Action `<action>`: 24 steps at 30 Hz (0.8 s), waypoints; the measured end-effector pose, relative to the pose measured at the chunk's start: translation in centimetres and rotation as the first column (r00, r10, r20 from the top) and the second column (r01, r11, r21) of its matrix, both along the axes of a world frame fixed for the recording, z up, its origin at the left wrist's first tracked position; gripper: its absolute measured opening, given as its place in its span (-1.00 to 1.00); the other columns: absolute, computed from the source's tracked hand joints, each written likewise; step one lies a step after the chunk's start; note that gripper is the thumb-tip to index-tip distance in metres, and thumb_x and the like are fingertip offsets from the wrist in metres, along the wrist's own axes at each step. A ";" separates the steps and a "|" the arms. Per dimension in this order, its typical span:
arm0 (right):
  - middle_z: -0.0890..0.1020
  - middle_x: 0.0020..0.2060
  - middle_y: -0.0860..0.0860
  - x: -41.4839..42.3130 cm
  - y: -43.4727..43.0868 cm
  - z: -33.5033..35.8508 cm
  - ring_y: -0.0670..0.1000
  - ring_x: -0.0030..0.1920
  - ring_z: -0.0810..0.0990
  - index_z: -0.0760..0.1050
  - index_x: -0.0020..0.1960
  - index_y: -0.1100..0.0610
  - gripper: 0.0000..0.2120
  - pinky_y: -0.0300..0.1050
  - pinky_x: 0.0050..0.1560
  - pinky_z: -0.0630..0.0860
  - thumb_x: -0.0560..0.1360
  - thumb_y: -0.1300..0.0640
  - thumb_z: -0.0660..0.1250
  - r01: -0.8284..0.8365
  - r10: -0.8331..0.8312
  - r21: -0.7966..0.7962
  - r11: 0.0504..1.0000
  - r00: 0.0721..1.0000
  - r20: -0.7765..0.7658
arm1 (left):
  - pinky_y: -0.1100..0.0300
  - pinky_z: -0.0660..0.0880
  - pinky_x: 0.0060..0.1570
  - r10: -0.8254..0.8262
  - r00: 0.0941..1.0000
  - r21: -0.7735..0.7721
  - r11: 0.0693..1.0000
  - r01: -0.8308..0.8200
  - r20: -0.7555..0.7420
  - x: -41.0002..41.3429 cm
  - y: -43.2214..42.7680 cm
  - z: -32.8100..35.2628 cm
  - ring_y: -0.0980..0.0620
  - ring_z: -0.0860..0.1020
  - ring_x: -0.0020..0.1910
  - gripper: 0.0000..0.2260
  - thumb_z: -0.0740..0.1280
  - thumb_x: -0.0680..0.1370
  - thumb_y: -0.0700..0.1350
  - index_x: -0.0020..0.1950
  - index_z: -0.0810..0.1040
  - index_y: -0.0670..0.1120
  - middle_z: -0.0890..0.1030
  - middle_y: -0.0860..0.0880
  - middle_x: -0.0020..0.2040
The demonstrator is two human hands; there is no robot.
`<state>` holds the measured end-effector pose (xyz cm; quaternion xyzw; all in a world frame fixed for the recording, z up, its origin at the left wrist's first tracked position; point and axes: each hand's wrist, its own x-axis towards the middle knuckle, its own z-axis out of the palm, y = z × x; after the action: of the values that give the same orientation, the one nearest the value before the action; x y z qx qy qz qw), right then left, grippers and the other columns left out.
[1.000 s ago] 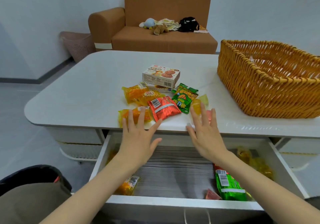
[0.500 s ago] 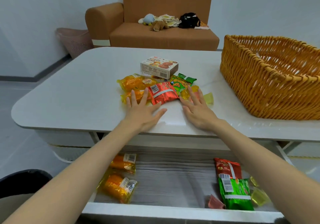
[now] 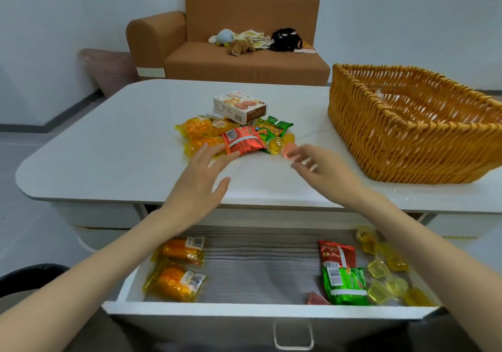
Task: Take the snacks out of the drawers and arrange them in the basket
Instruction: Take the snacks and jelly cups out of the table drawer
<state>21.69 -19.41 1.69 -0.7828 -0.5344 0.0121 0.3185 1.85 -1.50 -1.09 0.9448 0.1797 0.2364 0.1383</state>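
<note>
On the white table (image 3: 95, 145), the snack pile (image 3: 241, 142) lies just beyond both hands' fingertips. Left hand (image 3: 201, 182) spread wide, empty; right hand (image 3: 324, 171) blurred, fingers relaxed, empty. Wicker basket (image 3: 394, 139) right of it; drawer (image 3: 244, 310) beneath the forearms.

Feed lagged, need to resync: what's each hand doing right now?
Left hand: open, fingers spread, holding nothing.
Right hand: open, loosely bent, blurred, nothing in it.

single head-worn wide view, looking forward and down across open drawer (image 3: 260, 308) and counter (image 3: 108, 145), sofa (image 3: 244, 61) far behind.
</note>
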 end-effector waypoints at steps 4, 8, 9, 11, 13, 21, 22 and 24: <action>0.67 -0.32 -0.07 -2.1 -5.6 0.6 -0.10 -0.37 0.60 0.58 -0.05 0.03 -0.89 -0.18 -0.29 0.54 0.55 0.04 0.31 -0.008 -0.018 -0.172 0.985 0.989 -0.145 | 0.19 0.46 0.09 -0.062 0.998 -0.032 0.998 0.063 0.015 -2.3 -3.8 -0.1 0.13 0.37 0.25 -0.64 0.24 0.61 -0.07 0.40 0.38 0.13 0.42 0.12 0.26; 0.65 -0.17 -0.11 -1.3 -8.6 -2.9 -0.22 -0.27 0.59 0.59 0.07 -0.02 -0.82 -0.38 -0.24 0.48 0.52 -0.04 0.33 -0.007 -0.051 -0.589 0.808 0.995 -0.081 | 0.31 0.40 0.08 -0.141 0.984 -0.124 0.984 0.128 -0.105 -1.8 -6.0 -2.1 0.20 0.37 0.23 -0.69 0.20 0.62 -0.03 0.36 0.40 0.16 0.43 0.20 0.23; 0.62 -0.08 -0.13 -0.8 -9.2 -4.3 -0.21 -0.19 0.58 0.56 0.13 -0.03 -0.77 -0.36 -0.19 0.47 0.52 -0.06 0.33 0.004 -0.054 -0.683 0.730 0.997 -0.051 | 0.30 0.41 0.10 -0.159 0.979 -0.145 0.980 0.139 -0.131 -1.5 -6.4 -2.7 0.20 0.36 0.24 -0.70 0.19 0.62 -0.02 0.36 0.40 0.17 0.43 0.19 0.24; 0.58 0.10 -0.08 0.3 -10.3 -6.8 -0.11 -0.03 0.56 0.47 0.28 -0.04 -0.62 -0.29 -0.06 0.47 0.49 -0.08 0.35 0.031 -0.095 -0.805 0.593 0.995 -0.031 | 0.28 0.40 0.15 -0.199 0.963 -0.165 0.972 0.170 -0.182 -0.8 -7.1 -3.9 0.20 0.36 0.26 -0.69 0.19 0.62 -0.01 0.37 0.39 0.16 0.43 0.18 0.27; 0.53 0.23 -0.04 1.2 -11.4 -8.9 -0.06 0.09 0.54 0.37 0.38 -0.01 -0.46 -0.23 0.05 0.50 0.45 -0.06 0.41 0.046 -0.170 -0.863 0.503 0.984 -0.047 | 0.32 0.36 0.15 -0.232 0.944 -0.178 0.965 0.192 -0.236 -0.4 -7.7 -5.1 0.20 0.37 0.26 -0.68 0.19 0.62 0.00 0.39 0.38 0.15 0.43 0.17 0.29; 0.53 0.22 -0.03 0.1 -10.5 -12.6 -0.13 -0.05 0.50 0.42 0.34 0.11 -0.51 -0.40 -0.23 0.42 0.45 0.09 0.45 -0.072 -0.134 -0.711 0.699 0.964 -0.229 | 0.11 0.39 0.29 -0.336 0.846 -0.337 0.920 0.200 -0.415 1.6 -8.9 -8.8 0.12 0.37 0.34 -0.64 0.19 0.62 0.06 0.42 0.34 0.17 0.40 0.10 0.37; 0.53 0.22 -0.03 0.0 -10.0 -12.7 -0.14 -0.04 0.52 0.43 0.35 0.10 -0.52 -0.43 -0.23 0.46 0.46 0.13 0.44 -0.098 -0.138 -0.645 0.758 0.943 -0.304 | 0.12 0.37 0.30 -0.349 0.840 -0.362 0.911 0.199 -0.416 1.9 -9.0 -9.1 0.12 0.37 0.34 -0.63 0.20 0.61 0.08 0.43 0.33 0.17 0.40 0.10 0.38; 0.58 0.19 -0.02 0.4 -9.7 -12.6 -0.15 -0.05 0.59 0.47 0.30 0.08 -0.59 -0.43 -0.17 0.52 0.48 0.18 0.41 -0.067 -0.172 -0.528 0.847 0.904 -0.391 | 0.10 0.36 0.32 -0.371 0.823 -0.387 0.899 0.204 -0.430 2.5 -9.1 -9.6 0.10 0.36 0.36 -0.58 0.22 0.59 0.13 0.45 0.31 0.16 0.38 0.08 0.41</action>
<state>22.04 -29.07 -10.91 -0.8329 -0.4058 0.3196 0.1988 4.35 -10.63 -10.72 0.9537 0.0987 -0.0694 0.2756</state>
